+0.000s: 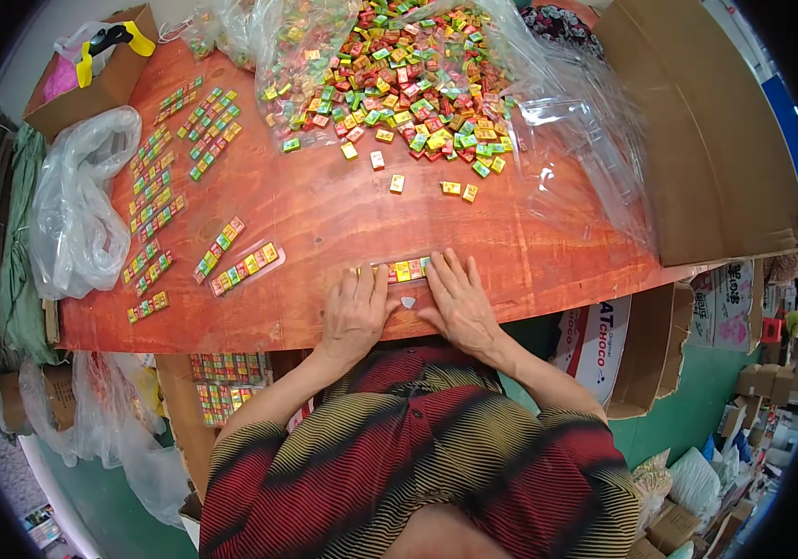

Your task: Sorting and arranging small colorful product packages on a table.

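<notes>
A short row of small red, yellow and green boxes (406, 270) lies near the table's front edge, between my hands. My left hand (358, 315) rests at its left end, fingers stretched forward and thumb angled toward the row. At the other end lies my right hand (460, 306), fingers extended and thumb apart. My fingertips cover both ends of the row, so its full length is hidden. A small whitish piece (408, 302) sits on the wood between my thumbs. Left of my hands is a filled clear tray of boxes (246, 270), with another row (219, 250) beside it.
A big pile of loose boxes (408, 84) spreads from clear plastic at the back. Several finished-looking rows (152, 200) line the table's left side. Clear plastic trays (585, 149) and a tall cardboard box (697, 140) stand right. A crumpled plastic bag (87, 200) hangs at the left edge.
</notes>
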Tool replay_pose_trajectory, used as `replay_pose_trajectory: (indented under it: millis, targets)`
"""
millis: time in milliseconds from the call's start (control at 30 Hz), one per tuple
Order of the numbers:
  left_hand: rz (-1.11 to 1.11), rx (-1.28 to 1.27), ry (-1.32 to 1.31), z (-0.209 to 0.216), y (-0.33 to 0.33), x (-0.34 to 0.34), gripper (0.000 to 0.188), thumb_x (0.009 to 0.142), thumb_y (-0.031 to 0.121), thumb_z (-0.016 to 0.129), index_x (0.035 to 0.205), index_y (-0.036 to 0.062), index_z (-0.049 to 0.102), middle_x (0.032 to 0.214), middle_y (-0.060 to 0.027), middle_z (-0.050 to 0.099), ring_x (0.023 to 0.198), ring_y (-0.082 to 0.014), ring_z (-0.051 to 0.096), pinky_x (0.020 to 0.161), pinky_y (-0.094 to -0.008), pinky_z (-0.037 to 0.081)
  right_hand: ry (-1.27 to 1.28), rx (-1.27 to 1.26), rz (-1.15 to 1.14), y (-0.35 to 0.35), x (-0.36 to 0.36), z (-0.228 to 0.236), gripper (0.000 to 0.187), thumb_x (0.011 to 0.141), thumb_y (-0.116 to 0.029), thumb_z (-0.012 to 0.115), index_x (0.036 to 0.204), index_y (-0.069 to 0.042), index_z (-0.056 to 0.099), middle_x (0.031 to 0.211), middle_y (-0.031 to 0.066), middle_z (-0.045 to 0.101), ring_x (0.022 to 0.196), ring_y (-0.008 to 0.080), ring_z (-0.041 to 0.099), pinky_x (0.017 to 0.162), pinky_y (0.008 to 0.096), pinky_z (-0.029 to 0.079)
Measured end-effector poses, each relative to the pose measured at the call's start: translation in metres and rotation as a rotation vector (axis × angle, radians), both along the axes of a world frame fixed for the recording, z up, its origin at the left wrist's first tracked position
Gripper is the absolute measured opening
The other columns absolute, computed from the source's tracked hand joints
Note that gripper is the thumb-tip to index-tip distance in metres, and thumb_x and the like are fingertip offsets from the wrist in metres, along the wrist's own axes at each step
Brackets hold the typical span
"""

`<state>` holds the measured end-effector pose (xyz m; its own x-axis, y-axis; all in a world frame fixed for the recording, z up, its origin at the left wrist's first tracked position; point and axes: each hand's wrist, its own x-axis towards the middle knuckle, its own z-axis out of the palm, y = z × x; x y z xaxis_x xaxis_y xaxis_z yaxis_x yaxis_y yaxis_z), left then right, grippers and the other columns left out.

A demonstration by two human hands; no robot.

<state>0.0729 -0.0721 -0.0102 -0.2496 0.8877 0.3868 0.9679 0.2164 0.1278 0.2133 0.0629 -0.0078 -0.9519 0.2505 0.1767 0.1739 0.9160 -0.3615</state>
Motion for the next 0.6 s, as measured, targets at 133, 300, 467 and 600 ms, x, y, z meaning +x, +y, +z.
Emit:
replay_pose_trajectory:
  millis: [133, 300, 467, 600]
  targets:
    - [0.056, -0.133, -0.074, 0.001, -0.005, 0.003, 0.061, 0.074, 0.036, 0.060, 0.119, -0.0030, 0.047, 0.121, -0.0199, 0.046, 0.107, -0.0349, 0.045, 0.082, -0.0476, 0.036, -0.134, -0.002, 0.017, -0.011, 0.003, 0.006, 0.083, 0.072, -0.039, 0.063, 0.128, 0.011, 0.029, 0.137, 0.0271, 0.024, 0.130, 0.0405, 0.020, 0.104, 0.0533, 0.015]
    - [0.112, -0.206, -0.113, 0.006, -0.010, 0.000, 0.067, 0.075, 0.038, 0.059, 0.126, -0.0015, 0.040, 0.132, -0.0208, 0.034, 0.122, -0.0374, 0.032, 0.095, -0.0547, 0.027, -0.129, -0.038, -0.024, -0.024, -0.005, 0.004, 0.084, 0.071, -0.041, 0.063, 0.128, 0.010, 0.030, 0.137, 0.0268, 0.023, 0.129, 0.0412, 0.021, 0.104, 0.0544, 0.015]
    - [0.050, -0.178, -0.193, -0.002, -0.014, 0.001, 0.068, 0.076, 0.037, 0.060, 0.131, 0.0045, 0.036, 0.135, -0.0214, 0.031, 0.126, -0.0402, 0.026, 0.099, -0.0575, 0.020, -0.092, -0.027, 0.013, -0.037, -0.021, 0.000, 0.082, 0.071, -0.041, 0.063, 0.128, 0.008, 0.031, 0.138, 0.0250, 0.025, 0.129, 0.0405, 0.022, 0.103, 0.0547, 0.016]
    - [0.161, -0.199, -0.233, -0.004, -0.026, -0.006, 0.065, 0.080, 0.039, 0.054, 0.132, 0.0071, 0.034, 0.137, -0.0196, 0.029, 0.127, -0.0371, 0.026, 0.100, -0.0566, 0.019, -0.047, -0.176, 0.192, -0.028, -0.046, 0.004, 0.072, 0.076, -0.036, 0.061, 0.129, 0.005, 0.034, 0.136, 0.0206, 0.031, 0.128, 0.0359, 0.027, 0.104, 0.0523, 0.016]
